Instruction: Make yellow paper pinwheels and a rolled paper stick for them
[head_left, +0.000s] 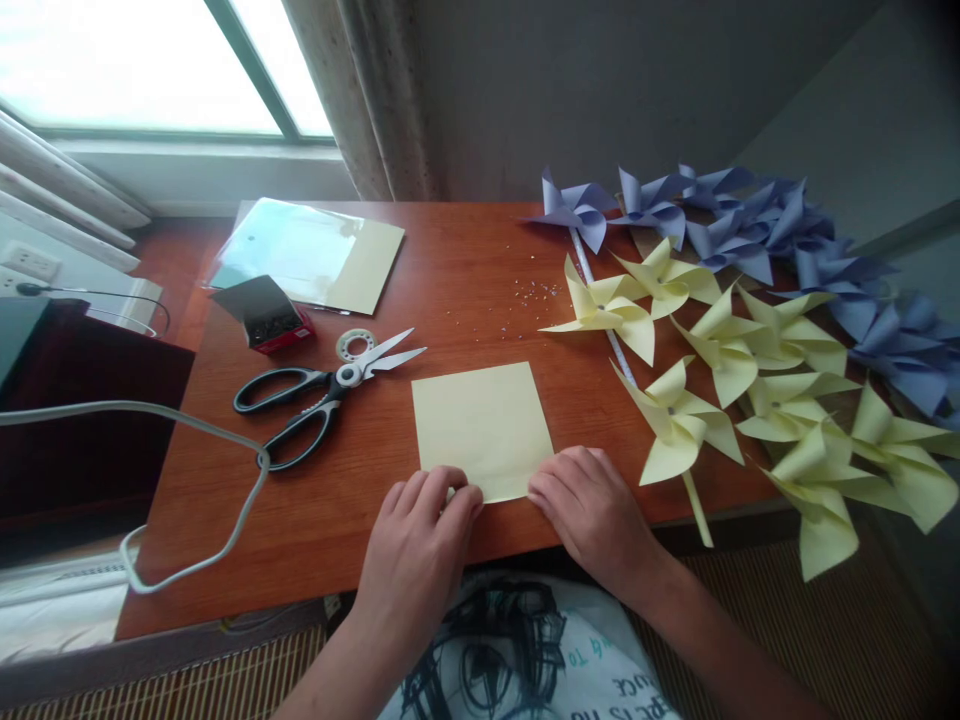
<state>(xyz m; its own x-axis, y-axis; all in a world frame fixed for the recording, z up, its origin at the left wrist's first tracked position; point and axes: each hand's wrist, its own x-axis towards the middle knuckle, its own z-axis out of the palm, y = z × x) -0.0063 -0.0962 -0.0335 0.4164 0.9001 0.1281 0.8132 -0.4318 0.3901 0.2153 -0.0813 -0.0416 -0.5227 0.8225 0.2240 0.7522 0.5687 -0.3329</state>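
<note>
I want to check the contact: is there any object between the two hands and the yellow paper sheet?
Nothing visible does. The left hand and the right hand both rest directly on the near edge of the yellow paper sheet; the scissors lie apart, to its left.

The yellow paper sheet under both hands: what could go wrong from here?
1. The yellow paper sheet lies near the table edge; both the left hand and the right hand press only its near edge, so it may slip or crease crookedly.
2. The scissors lie with blades parted close to the left hand; a careless reach could meet them.
3. The right forearm might brush the nearest yellow pinwheel.
</note>
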